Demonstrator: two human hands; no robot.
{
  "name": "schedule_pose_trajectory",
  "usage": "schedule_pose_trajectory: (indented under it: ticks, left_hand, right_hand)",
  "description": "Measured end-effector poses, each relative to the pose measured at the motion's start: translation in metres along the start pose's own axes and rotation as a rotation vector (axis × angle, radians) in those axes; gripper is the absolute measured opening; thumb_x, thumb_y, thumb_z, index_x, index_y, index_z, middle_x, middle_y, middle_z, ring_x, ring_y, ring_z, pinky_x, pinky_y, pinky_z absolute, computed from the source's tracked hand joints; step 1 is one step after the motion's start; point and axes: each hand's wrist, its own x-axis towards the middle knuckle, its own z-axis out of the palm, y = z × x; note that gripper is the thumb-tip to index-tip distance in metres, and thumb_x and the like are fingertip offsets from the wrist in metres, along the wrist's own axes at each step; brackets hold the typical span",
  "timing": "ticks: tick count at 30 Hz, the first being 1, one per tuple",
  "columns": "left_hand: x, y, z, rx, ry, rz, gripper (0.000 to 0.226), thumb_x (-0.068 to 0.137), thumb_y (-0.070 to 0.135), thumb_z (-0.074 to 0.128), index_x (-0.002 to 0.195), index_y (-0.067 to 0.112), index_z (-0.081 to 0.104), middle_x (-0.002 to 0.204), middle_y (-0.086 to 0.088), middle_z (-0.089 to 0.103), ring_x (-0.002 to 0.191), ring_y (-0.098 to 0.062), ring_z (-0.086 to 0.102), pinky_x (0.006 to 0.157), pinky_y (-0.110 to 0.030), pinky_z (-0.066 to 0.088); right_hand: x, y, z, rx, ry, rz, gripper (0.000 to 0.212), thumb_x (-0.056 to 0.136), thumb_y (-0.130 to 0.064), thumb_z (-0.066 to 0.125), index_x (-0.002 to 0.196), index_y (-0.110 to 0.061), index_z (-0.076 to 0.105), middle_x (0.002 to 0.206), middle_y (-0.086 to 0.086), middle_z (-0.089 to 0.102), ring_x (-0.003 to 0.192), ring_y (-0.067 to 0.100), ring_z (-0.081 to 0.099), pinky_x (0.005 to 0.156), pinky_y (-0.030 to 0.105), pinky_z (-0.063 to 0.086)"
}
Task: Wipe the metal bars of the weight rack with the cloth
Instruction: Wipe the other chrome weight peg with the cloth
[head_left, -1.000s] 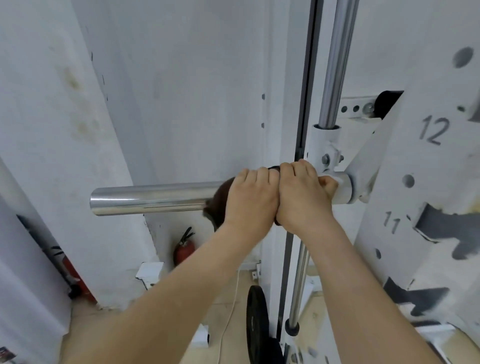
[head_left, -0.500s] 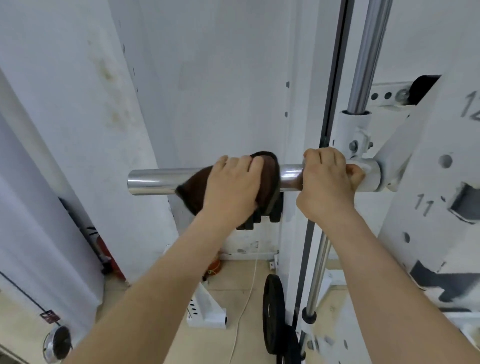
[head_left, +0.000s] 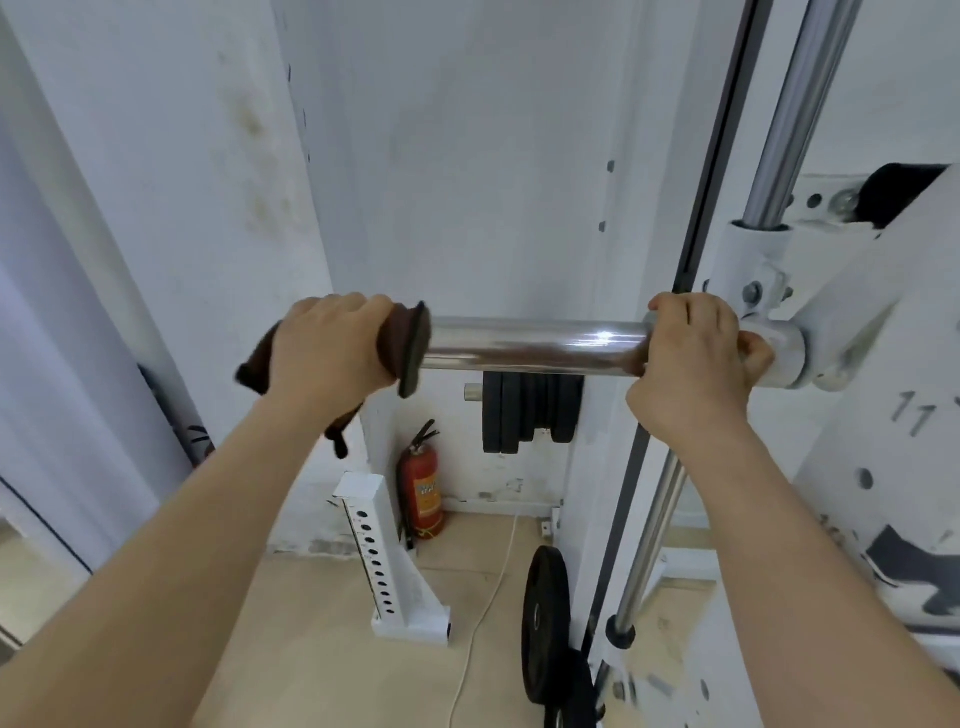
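Two hands share one horizontal chrome bar (head_left: 535, 345): the left hand (head_left: 332, 348) is curled round the single brown cloth (head_left: 410, 343), which wraps the bar's free left end, and the right hand (head_left: 696, 358) grips bare metal just beside the white rack bracket (head_left: 841, 312). The hands are well apart, with an uncovered shiny stretch of bar between them. One upright chrome rod (head_left: 795, 114) rises behind the right hand, and one red fire extinguisher (head_left: 423, 483) stands on the floor below.
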Motion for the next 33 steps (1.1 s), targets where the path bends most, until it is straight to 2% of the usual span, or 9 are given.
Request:
schedule_pose_trajectory:
  ticks: [2,6,9,13,18,21,28,31,33]
  left_hand:
    - [0.0,-0.015,-0.004,-0.023,-0.104,-0.021,0.025,0.07,0.032,0.072,0.085,0.019,0.056,0.067,0.007,0.048,0.061,-0.021,0.046,0.064,-0.033,0.038]
    - [0.03,-0.03,-0.035,-0.169,-0.678,-0.07,0.039,0.062,0.041,0.081,0.091,0.033,0.055,0.077,0.013,0.058,0.073,-0.012,0.054,0.066,-0.03,0.043]
    - [0.051,-0.012,-0.042,-0.221,-0.831,0.053,0.043,0.058,0.061,0.077,0.085,0.034,0.057,0.077,0.013,0.063,0.072,-0.01,0.059,0.069,-0.029,0.049]
    - [0.056,0.065,-0.037,-0.233,-0.675,0.168,0.043,0.061,0.058,0.074,0.086,0.032,0.05,0.075,0.013,0.058,0.068,-0.012,0.055,0.065,-0.029,0.045]
    - [0.044,0.199,-0.006,-0.098,0.016,0.308,0.022,0.066,0.022,0.073,0.078,0.021,0.054,0.063,0.005,0.054,0.052,-0.018,0.051,0.053,-0.029,0.028]
    - [0.038,0.192,-0.003,-0.106,0.048,0.298,0.021,0.069,0.026,0.071,0.083,0.021,0.056,0.068,0.005,0.057,0.06,-0.017,0.056,0.059,-0.03,0.038]
    - [0.055,0.051,-0.041,-0.267,-0.758,0.071,0.044,0.055,0.06,0.076,0.08,0.029,0.057,0.075,0.011,0.064,0.074,-0.015,0.062,0.067,-0.029,0.048]
    - [0.076,0.073,-0.039,-0.408,-0.894,0.191,0.049,0.053,0.072,0.072,0.082,0.033,0.064,0.079,0.013,0.068,0.076,-0.012,0.064,0.076,-0.03,0.052]
    - [0.087,0.12,-0.034,-0.45,-0.891,0.264,0.039,0.061,0.063,0.075,0.085,0.035,0.062,0.082,0.012,0.066,0.076,-0.01,0.062,0.072,-0.029,0.048]
  right_hand:
    - [0.0,0.0,-0.001,-0.002,-0.014,0.001,0.072,0.065,0.0,0.065,0.132,-0.016,0.043,0.135,0.005,0.039,0.134,0.022,0.026,0.101,0.043,0.022]
    - [0.002,-0.001,-0.001,0.011,-0.026,0.012,0.069,0.067,0.0,0.064,0.131,-0.017,0.043,0.135,0.005,0.039,0.133,0.023,0.026,0.1,0.044,0.023]
    - [0.002,-0.002,-0.001,0.003,-0.026,0.004,0.066,0.068,-0.001,0.064,0.129,-0.018,0.044,0.133,0.005,0.039,0.132,0.023,0.026,0.099,0.044,0.024]
    - [0.002,-0.005,-0.002,-0.01,-0.011,0.008,0.064,0.067,-0.002,0.065,0.126,-0.017,0.044,0.13,0.005,0.04,0.129,0.022,0.029,0.097,0.042,0.025]
    - [0.0,-0.005,0.005,-0.021,0.078,-0.016,0.048,0.073,-0.013,0.067,0.116,-0.019,0.046,0.123,0.001,0.043,0.124,0.019,0.036,0.091,0.036,0.024]
    - [-0.005,0.002,0.007,-0.032,0.115,-0.064,0.059,0.069,-0.011,0.07,0.121,-0.018,0.045,0.126,0.0,0.043,0.126,0.018,0.038,0.094,0.036,0.024]
    - [-0.002,-0.008,0.0,-0.067,0.043,0.015,0.067,0.067,-0.005,0.067,0.128,-0.019,0.042,0.132,0.001,0.04,0.133,0.019,0.029,0.1,0.036,0.024]
    - [-0.002,-0.009,0.002,-0.06,0.053,0.032,0.068,0.069,-0.006,0.068,0.13,-0.019,0.041,0.137,0.001,0.039,0.14,0.02,0.023,0.103,0.037,0.023]
    - [0.0,-0.01,0.002,-0.054,0.056,0.024,0.07,0.071,-0.008,0.069,0.133,-0.018,0.038,0.141,0.002,0.037,0.144,0.021,0.017,0.105,0.038,0.021]
